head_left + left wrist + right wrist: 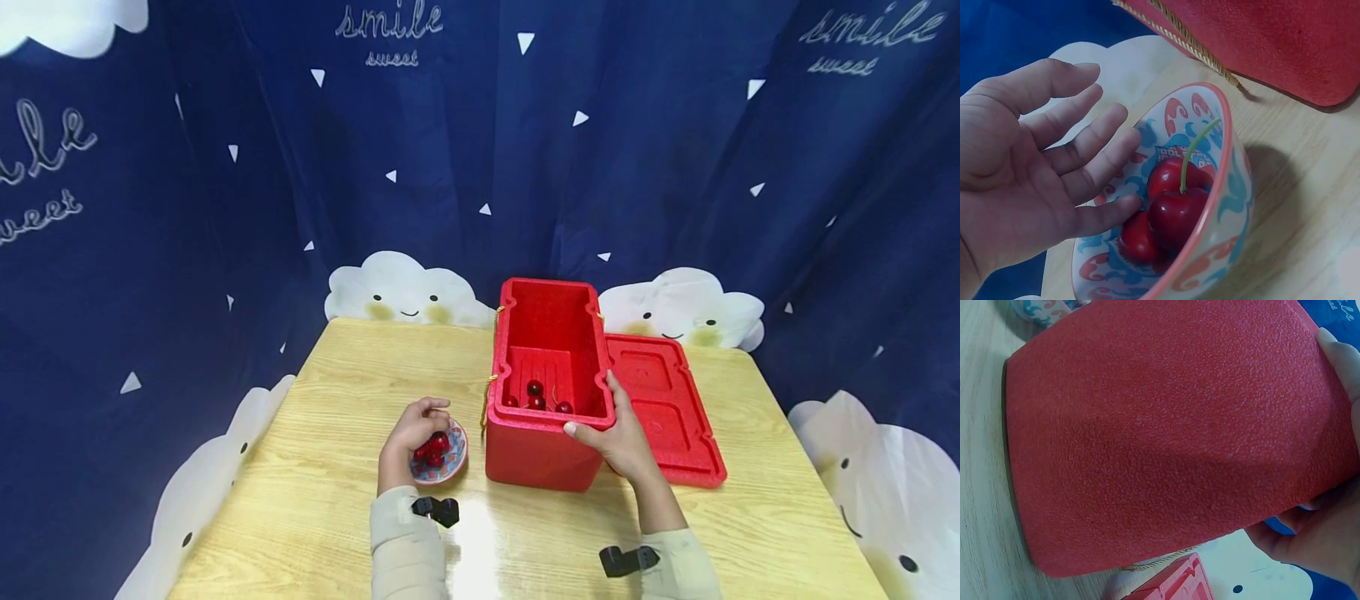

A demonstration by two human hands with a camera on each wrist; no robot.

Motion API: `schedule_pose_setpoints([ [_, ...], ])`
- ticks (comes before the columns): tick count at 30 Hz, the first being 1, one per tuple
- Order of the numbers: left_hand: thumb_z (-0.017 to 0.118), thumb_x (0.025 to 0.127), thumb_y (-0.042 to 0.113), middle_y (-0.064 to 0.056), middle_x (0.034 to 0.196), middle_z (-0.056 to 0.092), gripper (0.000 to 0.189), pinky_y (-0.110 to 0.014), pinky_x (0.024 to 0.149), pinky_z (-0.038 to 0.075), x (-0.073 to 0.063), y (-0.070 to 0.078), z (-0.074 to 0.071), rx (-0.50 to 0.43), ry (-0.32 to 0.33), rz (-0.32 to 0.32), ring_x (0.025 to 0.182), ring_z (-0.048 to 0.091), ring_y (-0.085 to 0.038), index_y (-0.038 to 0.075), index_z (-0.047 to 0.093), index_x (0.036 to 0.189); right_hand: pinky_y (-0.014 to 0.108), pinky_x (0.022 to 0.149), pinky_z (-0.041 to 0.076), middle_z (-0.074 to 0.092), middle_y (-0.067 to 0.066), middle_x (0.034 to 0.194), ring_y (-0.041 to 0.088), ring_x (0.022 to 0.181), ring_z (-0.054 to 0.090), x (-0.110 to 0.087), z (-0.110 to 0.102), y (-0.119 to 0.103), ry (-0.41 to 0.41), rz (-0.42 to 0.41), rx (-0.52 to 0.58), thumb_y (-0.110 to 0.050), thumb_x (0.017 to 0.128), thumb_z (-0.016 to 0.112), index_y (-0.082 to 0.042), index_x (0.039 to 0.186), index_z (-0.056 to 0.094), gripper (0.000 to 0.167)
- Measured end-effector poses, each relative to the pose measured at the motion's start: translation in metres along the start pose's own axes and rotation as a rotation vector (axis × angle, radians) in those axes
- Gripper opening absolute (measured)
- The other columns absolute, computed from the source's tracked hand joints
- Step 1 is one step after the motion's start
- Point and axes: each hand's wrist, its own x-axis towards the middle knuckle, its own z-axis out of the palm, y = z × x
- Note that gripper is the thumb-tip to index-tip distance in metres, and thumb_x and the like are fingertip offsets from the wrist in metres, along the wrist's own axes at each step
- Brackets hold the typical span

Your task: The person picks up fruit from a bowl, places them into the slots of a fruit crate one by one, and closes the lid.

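Over a small patterned bowl [457, 461] hovers my left hand [414, 429], its fingers loosely spread with nothing held. Several dark red cherries [1179, 215] lie in that bowl, one with a green stem. In the left wrist view the little finger is right beside a cherry; whether it touches is unclear. To the right stands a red box [540, 457] without its cover, several cherries [536, 402] on its floor. My right hand [621, 433] grips the box's near right corner, thumb on the front rim and fingers along the right side.
A red lid [663, 410] with recessed panels lies on the wooden table [352, 375], right of the box. Yellow cord [485, 408] hangs at the box's left side. A dark blue curtain [450, 125] with white clouds surrounds the table behind and at the sides.
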Motion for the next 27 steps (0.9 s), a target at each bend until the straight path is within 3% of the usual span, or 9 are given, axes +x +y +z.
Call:
schedule_pose_setpoints([
  [8,0.061,0.077,-0.007,-0.019,0.097,0.061,0.040,-0.042,0.080,0.048,0.000,-0.002,-0.003,0.060,0.039,0.001,0.081,0.059,-0.019,-0.007,0.056,0.116,0.044,0.082,0.048,0.029,0.012,0.144,0.034,0.123,0.037,0.000,-0.001,0.001,0.002,0.002,0.000,-0.025,0.070,0.081,-0.020,0.150,0.007,0.109],
  [11,0.063,0.078,-0.006,-0.022,0.101,0.060,0.040,-0.037,0.077,0.049,-0.007,-0.002,-0.008,0.072,0.039,-0.003,0.083,0.059,-0.020,-0.007,0.055,0.117,0.044,0.083,0.048,0.028,0.013,0.144,0.034,0.123,0.037,0.000,-0.001,0.001,0.000,-0.003,0.010,-0.024,0.071,0.081,-0.019,0.150,0.006,0.108],
  [14,0.063,0.078,-0.007,-0.028,0.105,0.057,0.039,-0.034,0.076,0.049,-0.022,0.012,-0.012,0.077,0.023,0.003,0.086,0.058,-0.021,-0.010,0.054,0.116,0.044,0.084,0.047,0.027,0.016,0.144,0.036,0.124,0.036,-0.003,-0.001,-0.009,-0.008,0.009,0.020,-0.021,0.072,0.080,-0.015,0.150,0.005,0.108],
  [17,0.064,0.077,-0.007,-0.029,0.104,0.056,0.039,-0.032,0.076,0.048,-0.026,0.014,-0.015,0.076,0.030,-0.007,0.086,0.057,-0.020,-0.010,0.054,0.115,0.045,0.083,0.048,0.028,0.015,0.144,0.036,0.123,0.036,-0.004,-0.002,-0.010,-0.002,0.017,0.010,-0.022,0.072,0.080,-0.016,0.150,0.006,0.108],
  [21,0.064,0.075,-0.006,-0.025,0.102,0.059,0.041,-0.036,0.078,0.048,-0.019,0.003,-0.015,0.070,0.036,-0.028,0.082,0.058,-0.018,-0.008,0.055,0.116,0.044,0.082,0.048,0.030,0.012,0.143,0.034,0.123,0.037,0.000,-0.002,0.000,0.010,0.010,-0.008,-0.027,0.071,0.081,-0.021,0.150,0.007,0.108],
  [27,0.063,0.073,-0.007,-0.024,0.101,0.056,0.044,-0.038,0.079,0.047,-0.019,0.001,-0.012,0.050,0.001,-0.052,0.083,0.054,-0.019,-0.010,0.053,0.116,0.044,0.081,0.049,0.030,0.012,0.143,0.034,0.123,0.036,0.000,-0.001,-0.001,0.001,0.002,0.012,-0.026,0.070,0.082,-0.022,0.150,0.008,0.109],
])
